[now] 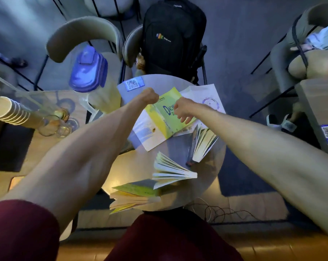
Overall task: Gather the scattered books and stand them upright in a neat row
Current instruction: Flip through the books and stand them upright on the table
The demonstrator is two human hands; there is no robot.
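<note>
Left to right: the left hand (149, 96) is balled into a fist at the far edge of the green-yellow book (167, 117), though I can't tell if it's actually gripping it. The right hand (182, 110) hovers half-curled over the cover, holding nothing. That book lies flat on the round counter (210, 166); three more stand fanned open nearer (wobbly looking). Risk: a forearm sweeping back could topple the fanned book (170, 172) beside it.
</note>
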